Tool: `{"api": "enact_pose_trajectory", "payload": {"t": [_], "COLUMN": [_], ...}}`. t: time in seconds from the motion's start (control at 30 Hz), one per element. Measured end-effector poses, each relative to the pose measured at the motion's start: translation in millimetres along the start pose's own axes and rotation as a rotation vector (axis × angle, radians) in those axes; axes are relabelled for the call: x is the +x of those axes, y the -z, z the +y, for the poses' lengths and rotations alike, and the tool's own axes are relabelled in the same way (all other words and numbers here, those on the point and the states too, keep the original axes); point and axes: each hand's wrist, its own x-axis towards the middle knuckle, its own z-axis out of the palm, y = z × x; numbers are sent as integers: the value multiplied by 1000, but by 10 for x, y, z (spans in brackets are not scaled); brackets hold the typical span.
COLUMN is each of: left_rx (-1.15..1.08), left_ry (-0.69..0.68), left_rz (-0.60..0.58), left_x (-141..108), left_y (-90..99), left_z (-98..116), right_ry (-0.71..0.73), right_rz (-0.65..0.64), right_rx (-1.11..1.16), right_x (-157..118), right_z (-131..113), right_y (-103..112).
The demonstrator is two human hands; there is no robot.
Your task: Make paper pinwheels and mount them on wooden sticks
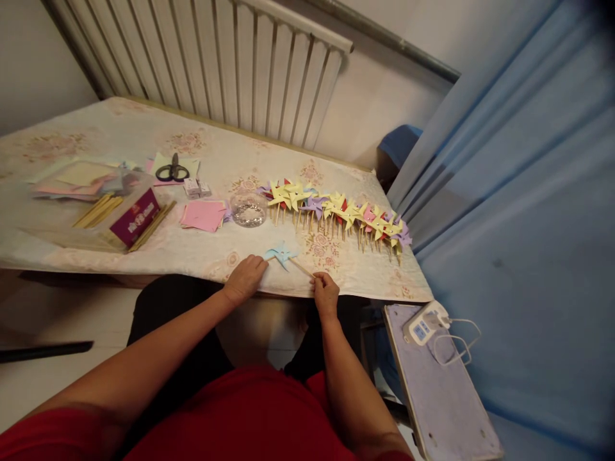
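A light blue paper pinwheel (282, 255) lies between my hands near the table's front edge, with its thin wooden stick (302, 267) slanting down to the right. My right hand (325, 293) pinches the stick's lower end. On the other side, my left hand (246, 277) has its fingers closed at the pinwheel's left blade. Just beyond is a round clear dish (248, 211) of small metal pieces. A long row of finished pinwheels (336, 211) in yellow, purple, red and pink lies to the right of the dish.
Pink paper squares (204, 216), small boxes (196, 187) and black-handled scissors (173, 171) are left of the dish. Farther left sits a clear bin (103, 240) with sticks. A power strip (425, 324) rests on a side stand (446, 397); a blue curtain (528, 224) hangs right.
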Motion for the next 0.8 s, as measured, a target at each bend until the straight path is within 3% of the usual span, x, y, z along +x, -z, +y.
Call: {"api": "enact_pose_trajectory", "payload": {"t": [0.13,0.4,0.67,0.8], "left_rx": [-52,-80,-132,-130], "left_ry": [-11,36,45,52], "left_rz": [9,7,68,45], "left_x": [139,210,201,208], "left_y": [-97,-297,-362,-362], "left_z": [104,82,72,69], "right_ry": [67,125,149,168], "right_rz": [-6,-32,-30,-53], "right_rx": [-84,-176,-216,-229], "right_x": [-9,-39,-53,-63], "right_z": [41,5,-29,-48], "right_y": [-16,-90,-165,-204]}}
